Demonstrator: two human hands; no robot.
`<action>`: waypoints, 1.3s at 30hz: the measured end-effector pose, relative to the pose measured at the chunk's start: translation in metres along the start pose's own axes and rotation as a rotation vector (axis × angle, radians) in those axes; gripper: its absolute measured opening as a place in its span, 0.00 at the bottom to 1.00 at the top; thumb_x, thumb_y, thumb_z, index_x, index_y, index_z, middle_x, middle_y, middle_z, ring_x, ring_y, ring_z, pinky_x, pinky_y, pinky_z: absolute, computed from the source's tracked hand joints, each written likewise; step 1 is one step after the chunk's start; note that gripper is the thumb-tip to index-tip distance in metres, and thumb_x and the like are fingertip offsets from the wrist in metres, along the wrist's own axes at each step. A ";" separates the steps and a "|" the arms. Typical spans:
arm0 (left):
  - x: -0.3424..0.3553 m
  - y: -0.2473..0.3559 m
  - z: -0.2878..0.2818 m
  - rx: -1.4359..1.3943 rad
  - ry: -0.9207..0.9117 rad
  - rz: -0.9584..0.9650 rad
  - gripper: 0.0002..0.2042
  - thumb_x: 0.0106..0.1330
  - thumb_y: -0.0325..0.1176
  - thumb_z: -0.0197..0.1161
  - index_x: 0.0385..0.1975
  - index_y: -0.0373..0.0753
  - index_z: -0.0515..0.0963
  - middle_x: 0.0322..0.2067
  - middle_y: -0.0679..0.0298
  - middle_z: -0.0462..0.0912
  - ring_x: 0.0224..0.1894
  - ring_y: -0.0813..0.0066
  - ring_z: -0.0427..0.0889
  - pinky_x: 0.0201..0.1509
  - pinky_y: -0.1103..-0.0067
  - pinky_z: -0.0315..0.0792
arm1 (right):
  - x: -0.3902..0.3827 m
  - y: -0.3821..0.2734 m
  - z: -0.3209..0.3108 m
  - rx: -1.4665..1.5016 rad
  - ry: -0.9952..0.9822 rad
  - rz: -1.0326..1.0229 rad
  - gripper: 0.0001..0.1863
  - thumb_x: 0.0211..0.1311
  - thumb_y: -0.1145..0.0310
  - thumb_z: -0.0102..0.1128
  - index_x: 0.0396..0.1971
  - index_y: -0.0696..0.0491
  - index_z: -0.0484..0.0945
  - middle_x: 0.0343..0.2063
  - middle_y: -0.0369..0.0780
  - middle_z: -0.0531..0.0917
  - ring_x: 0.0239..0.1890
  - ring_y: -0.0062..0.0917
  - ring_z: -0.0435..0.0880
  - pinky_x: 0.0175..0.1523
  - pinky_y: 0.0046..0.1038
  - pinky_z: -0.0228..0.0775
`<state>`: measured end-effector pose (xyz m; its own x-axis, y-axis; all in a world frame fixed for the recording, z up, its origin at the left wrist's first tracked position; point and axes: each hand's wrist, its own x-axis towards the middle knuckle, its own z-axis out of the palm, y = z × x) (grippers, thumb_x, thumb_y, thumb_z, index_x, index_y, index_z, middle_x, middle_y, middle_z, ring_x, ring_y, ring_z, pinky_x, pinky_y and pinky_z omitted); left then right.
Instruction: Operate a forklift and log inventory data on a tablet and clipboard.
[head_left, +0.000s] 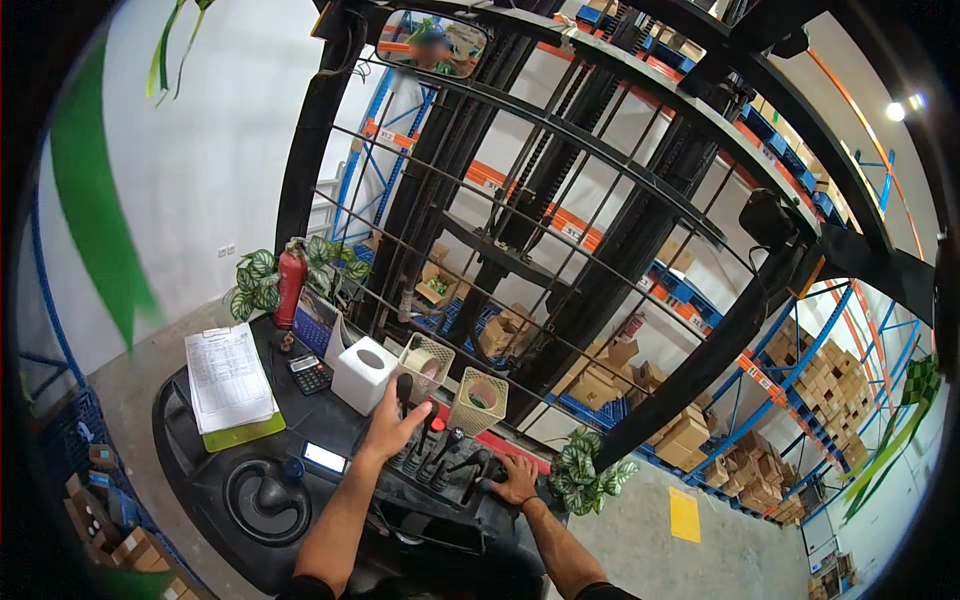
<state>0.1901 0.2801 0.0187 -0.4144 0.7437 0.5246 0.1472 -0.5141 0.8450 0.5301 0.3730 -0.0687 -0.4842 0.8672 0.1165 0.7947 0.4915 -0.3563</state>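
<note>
My left hand (385, 425) is wrapped around a black lever (404, 386), its knob showing between thumb and fingers. To its right, several black control levers (436, 460) rise from the dark console, a red knob (438, 425) among them. My right hand (517, 482) rests at the console's right end beside the rightmost levers, fingers spread and thumb pointing left. A black steering wheel (267, 502) with a knob sits left of my left forearm. Between wheel and levers is a small lit display (325, 459).
On the dashboard are a clipboard with papers (228, 375), calculator (309, 374), desk calendar (318, 325), fire extinguisher (290, 285), white tissue box (364, 375) and mesh holders (479, 400) with tape rolls. Leafy plants (590, 470) flank it. Beyond the grille and mast stand racks with boxes (690, 440).
</note>
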 end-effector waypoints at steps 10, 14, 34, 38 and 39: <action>-0.022 0.048 -0.022 0.045 0.173 -0.228 0.12 0.69 0.38 0.66 0.37 0.33 0.78 0.29 0.60 0.82 0.34 0.75 0.80 0.41 0.75 0.74 | -0.012 -0.140 -0.076 0.364 0.101 -0.353 0.20 0.71 0.67 0.56 0.60 0.54 0.75 0.52 0.50 0.81 0.57 0.43 0.80 0.60 0.38 0.71; -0.015 0.058 -0.020 0.236 0.152 -0.193 0.13 0.69 0.39 0.66 0.37 0.34 0.78 0.26 0.57 0.81 0.31 0.69 0.80 0.39 0.70 0.73 | -0.008 -0.132 -0.062 0.438 0.165 -0.332 0.23 0.71 0.70 0.57 0.64 0.54 0.70 0.47 0.49 0.83 0.49 0.41 0.85 0.53 0.35 0.76; 0.019 0.032 0.006 0.317 0.091 -0.210 0.17 0.79 0.43 0.49 0.50 0.33 0.73 0.37 0.48 0.85 0.43 0.45 0.83 0.49 0.59 0.73 | 0.029 -0.084 -0.025 0.497 0.194 0.027 0.24 0.76 0.58 0.58 0.63 0.55 0.70 0.41 0.44 0.87 0.29 0.27 0.90 0.31 0.26 0.79; 0.014 0.022 0.001 0.338 0.151 -0.192 0.16 0.79 0.42 0.50 0.50 0.33 0.73 0.35 0.50 0.85 0.42 0.50 0.84 0.48 0.63 0.74 | 0.027 -0.105 -0.035 0.577 0.112 0.054 0.21 0.77 0.61 0.55 0.62 0.57 0.69 0.43 0.44 0.86 0.29 0.26 0.89 0.33 0.26 0.81; 0.015 0.021 0.000 0.336 0.159 -0.196 0.16 0.79 0.42 0.50 0.50 0.33 0.73 0.35 0.50 0.85 0.42 0.50 0.84 0.48 0.63 0.74 | 0.027 -0.110 -0.036 0.632 0.090 0.061 0.21 0.78 0.62 0.55 0.62 0.57 0.69 0.44 0.44 0.85 0.28 0.26 0.88 0.33 0.26 0.81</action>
<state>0.1866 0.2804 0.0449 -0.5932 0.7249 0.3503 0.3256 -0.1819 0.9278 0.4429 0.3456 0.0074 -0.3904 0.9090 0.1460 0.4370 0.3225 -0.8396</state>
